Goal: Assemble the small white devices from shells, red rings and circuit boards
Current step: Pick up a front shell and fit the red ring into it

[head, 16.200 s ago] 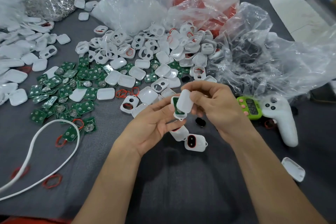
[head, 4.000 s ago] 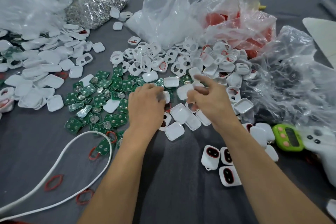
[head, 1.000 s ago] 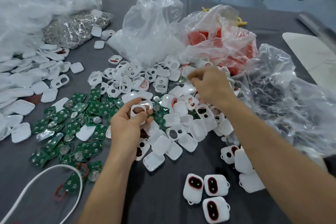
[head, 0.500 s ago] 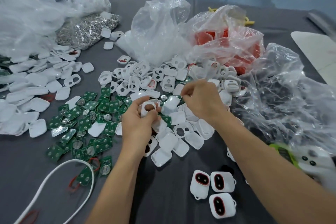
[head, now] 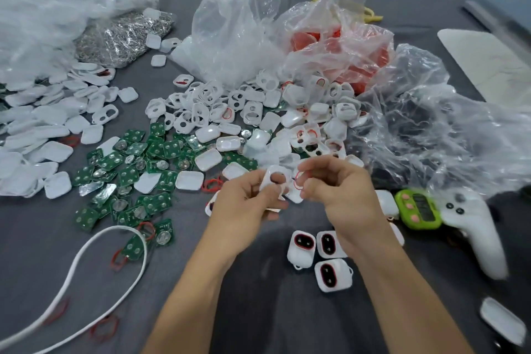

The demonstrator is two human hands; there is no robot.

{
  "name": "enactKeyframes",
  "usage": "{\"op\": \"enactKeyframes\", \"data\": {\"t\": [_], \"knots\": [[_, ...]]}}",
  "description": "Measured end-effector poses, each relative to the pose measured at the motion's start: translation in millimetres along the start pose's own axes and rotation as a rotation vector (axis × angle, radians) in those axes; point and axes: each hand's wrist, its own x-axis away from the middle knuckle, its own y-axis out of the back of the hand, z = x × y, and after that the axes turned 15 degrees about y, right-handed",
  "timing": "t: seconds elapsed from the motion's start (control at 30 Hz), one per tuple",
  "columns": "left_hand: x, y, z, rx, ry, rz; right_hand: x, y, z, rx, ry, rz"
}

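My left hand (head: 247, 204) grips a white front shell (head: 276, 177) with a cut-out hole, a fingertip showing through the hole. My right hand (head: 339, 190) pinches a thin red ring (head: 298, 182) right beside that shell. Three assembled white devices (head: 320, 256) with red-rimmed dark windows lie just below my right wrist. A heap of white shells (head: 258, 118) fills the table's middle. Green circuit boards (head: 138, 164) are scattered to the left of it. Loose red rings (head: 211, 184) lie near my left hand.
Clear plastic bags (head: 238, 29) stand behind the heap, one with red parts (head: 339, 46). Flat white back covers (head: 43, 129) pile at far left, beside a bag of metal clips (head: 123, 34). A green timer (head: 418, 208) and white controller (head: 474, 227) lie right; a white cable (head: 86, 276) curves at lower left.
Both hands have drawn back from the heap toward me and come together. My right hand now pinches a red ring next to the shell that my left hand kept holding.
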Motion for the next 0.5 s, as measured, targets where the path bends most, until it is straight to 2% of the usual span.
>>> {"op": "enactKeyframes", "data": {"t": [0.23,0.37,0.5], "knots": [[12,-23,10,0.090,0.027,0.014,14,4,-2,-0.069,-0.064,-0.047],[11,-29,13,0.152,0.056,0.016,21,5,-4,-0.009,-0.030,-0.102],[11,-32,14,0.234,0.109,0.033,28,7,-6,0.193,0.102,-0.079]]}}
